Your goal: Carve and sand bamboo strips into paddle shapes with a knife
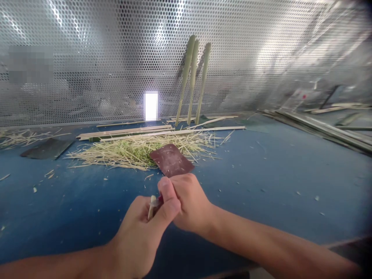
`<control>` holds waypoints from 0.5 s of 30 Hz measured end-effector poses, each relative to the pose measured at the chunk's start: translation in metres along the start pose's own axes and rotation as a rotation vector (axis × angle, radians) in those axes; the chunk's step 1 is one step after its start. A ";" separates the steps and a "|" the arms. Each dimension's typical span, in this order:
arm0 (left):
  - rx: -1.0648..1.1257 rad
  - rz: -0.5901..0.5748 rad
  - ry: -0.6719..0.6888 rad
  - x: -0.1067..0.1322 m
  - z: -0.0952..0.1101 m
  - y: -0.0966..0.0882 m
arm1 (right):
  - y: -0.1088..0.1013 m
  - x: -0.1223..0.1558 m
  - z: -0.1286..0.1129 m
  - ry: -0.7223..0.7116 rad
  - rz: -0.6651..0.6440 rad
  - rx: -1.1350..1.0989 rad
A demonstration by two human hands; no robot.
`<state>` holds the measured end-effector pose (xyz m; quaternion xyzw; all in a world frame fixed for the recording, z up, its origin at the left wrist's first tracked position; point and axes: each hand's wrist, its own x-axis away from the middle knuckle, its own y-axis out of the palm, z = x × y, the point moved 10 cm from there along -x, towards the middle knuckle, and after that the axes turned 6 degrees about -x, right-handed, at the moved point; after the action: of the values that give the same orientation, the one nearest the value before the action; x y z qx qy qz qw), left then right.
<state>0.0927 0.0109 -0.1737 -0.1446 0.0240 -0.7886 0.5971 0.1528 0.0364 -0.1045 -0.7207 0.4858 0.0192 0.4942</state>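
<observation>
My left hand (pixel 145 224) is closed in a pinch on a short pale bamboo stick (pixel 151 206), thumb pressed over its top. My right hand (pixel 188 203) is closed against the left, holding a dark red-brown sheet of sandpaper (pixel 171 159) that sticks up and away from the fingers. The sheet's lower edge meets the stick between the two hands. Both hands hover low over the blue table top (pixel 261 174), near its front.
A heap of pale bamboo shavings (pixel 136 151) lies behind the hands, with long split bamboo strips (pixel 130 132) behind it. Three green bamboo pieces (pixel 193 77) lean on the perforated metal wall (pixel 101 58). A dark flat sheet (pixel 46 148) lies at left. More strips (pixel 334 108) lie far right.
</observation>
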 end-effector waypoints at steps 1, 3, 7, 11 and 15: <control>0.002 0.000 0.017 0.000 0.003 0.000 | -0.003 0.001 -0.001 0.008 0.014 0.037; 0.002 0.015 0.036 0.000 0.008 -0.002 | -0.009 0.001 -0.004 0.004 0.047 0.114; -0.018 0.032 0.028 0.003 0.010 -0.001 | -0.014 -0.002 -0.004 -0.001 0.066 0.246; -0.104 0.034 -0.016 0.011 0.001 0.004 | -0.018 -0.011 0.025 0.188 0.068 0.358; -0.116 -0.029 -0.065 0.012 -0.008 0.006 | -0.022 -0.014 0.039 0.241 0.070 0.186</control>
<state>0.0937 -0.0030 -0.1804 -0.2048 0.0483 -0.7895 0.5766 0.1791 0.0755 -0.1017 -0.6514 0.5662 -0.0951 0.4961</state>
